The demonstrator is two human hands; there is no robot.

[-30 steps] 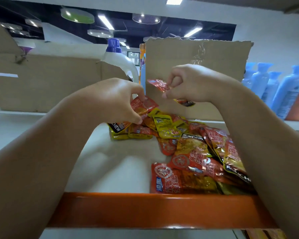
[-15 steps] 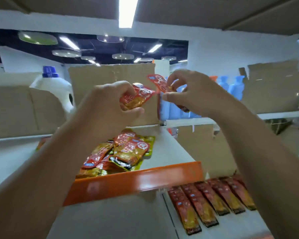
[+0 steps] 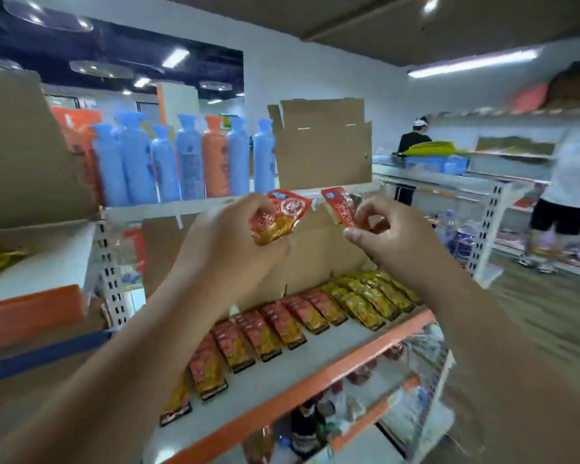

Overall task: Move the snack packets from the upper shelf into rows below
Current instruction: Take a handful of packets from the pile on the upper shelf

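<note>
My left hand (image 3: 228, 239) grips a red and yellow snack packet (image 3: 283, 217) by its lower part. My right hand (image 3: 392, 236) pinches a narrow red snack packet (image 3: 340, 205) between thumb and fingers. Both hands are held up side by side in front of a cardboard panel (image 3: 315, 249), above the lower shelf (image 3: 282, 373). On that shelf, rows of red packets (image 3: 265, 333) run into rows of yellow packets (image 3: 372, 296) toward the right. The upper shelf (image 3: 31, 262) with its orange front edge lies at the far left.
Blue and orange bottles (image 3: 181, 159) stand on a shelf behind my hands, next to a cardboard box (image 3: 322, 142). Two people (image 3: 563, 195) stand in the aisle at the right by other shelving. More goods sit on shelves below the packet rows.
The view has swung right, away from the upper shelf's pile, and both hands have come over the lower shelf's rows, each still holding its packet.
</note>
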